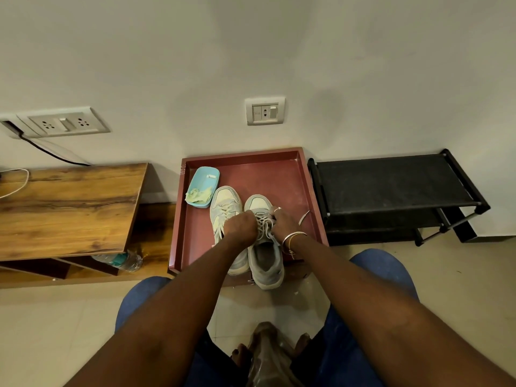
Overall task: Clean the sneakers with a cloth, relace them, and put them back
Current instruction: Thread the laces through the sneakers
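Seated person relaces grey sneaker [265, 255] on red tray [243, 156], heel overhanging near edge, likely for easy reach. Left hand [240, 226] and right hand [283, 223] curl over laces [264, 221], apparently pinching strands; fingertips hidden behind knuckles. Second sneaker [226, 202] sits alongside. Cloth [198, 194] parked in blue dish [205, 177]. Shoe rack [391, 180] stands beside tray.
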